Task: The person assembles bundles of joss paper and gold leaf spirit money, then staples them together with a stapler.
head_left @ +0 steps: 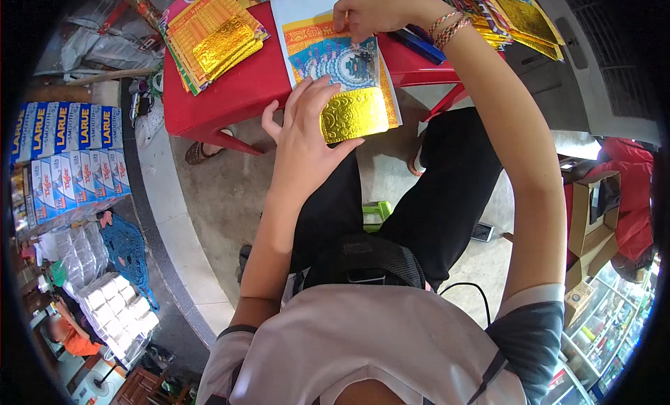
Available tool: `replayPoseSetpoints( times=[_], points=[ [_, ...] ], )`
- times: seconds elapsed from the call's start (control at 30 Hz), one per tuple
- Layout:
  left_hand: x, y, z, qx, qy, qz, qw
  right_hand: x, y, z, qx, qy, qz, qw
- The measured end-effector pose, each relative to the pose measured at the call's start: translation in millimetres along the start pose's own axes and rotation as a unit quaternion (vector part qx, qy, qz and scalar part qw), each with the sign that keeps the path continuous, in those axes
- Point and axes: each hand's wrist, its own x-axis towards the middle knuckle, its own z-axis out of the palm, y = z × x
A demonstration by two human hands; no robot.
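A sheet of joss paper (342, 64) with a blue printed picture and a shiny gold foil block lies on top of other printed sheets at the edge of a red plastic table. My left hand (303, 126) grips its lower left side, fingers over the top and thumb along the bottom edge of the foil. Over the upper edge reaches my right hand (380, 13), its bent fingers apart and touching the paper near the orange border. A white sheet (300, 13) lies partly beneath, sticking out at the upper left.
Joss paper stacks with gold foil (216, 46) lie on the red table (192, 113) at left; more (520, 18) lie at right. A dark blue object (419, 46) rests beside my right forearm. Beer cartons (73, 154) stand at left. A phone (481, 231) lies on the floor.
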Motion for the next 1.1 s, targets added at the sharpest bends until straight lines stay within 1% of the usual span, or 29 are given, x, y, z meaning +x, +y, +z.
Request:
replayPoseSetpoints(
  times=[0.07,0.2,0.27,0.3,0.37,0.5,0.57,0.8,0.9,1.1],
  points=[
    [0.4,1.0,-1.7,0.038,-0.015,0.004,0.999,4.6,8.1,11.5,0.003,0.06,0.012,0.998],
    [1.3,3.4,-2.7,0.05,-0.02,-0.004,0.999,0.5,-0.1,6.5,0.002,0.035,0.038,0.999],
    [0.6,2.2,-1.1,0.008,-0.005,-0.007,1.0,1.4,1.7,8.4,-0.007,0.05,0.045,0.998],
    [0.7,2.5,-1.5,0.008,-0.005,-0.008,1.0,1.0,1.8,8.8,-0.007,0.05,0.044,0.998],
    [1.0,3.6,-3.2,0.053,-0.02,-0.007,0.998,0.0,1.2,9.3,-0.014,0.063,0.045,0.997],
    [0.8,3.0,-3.0,0.056,-0.019,-0.001,0.998,0.2,4.2,10.6,0.003,0.062,0.014,0.998],
    [0.8,3.1,-2.8,0.05,-0.021,0.0,0.999,-0.6,1.9,9.1,0.002,0.053,0.051,0.997],
    [1.7,3.8,-3.4,0.042,-0.021,-0.001,0.999,-3.0,2.6,10.0,-0.007,0.069,0.042,0.997],
    [1.1,2.2,-2.3,0.043,-0.021,0.003,0.999,-4.7,1.9,9.4,0.007,0.074,0.053,0.996],
    [1.9,3.1,-2.3,0.043,-0.024,0.0,0.999,-6.1,-1.1,8.5,-0.011,0.071,0.066,0.995]
  ],
)
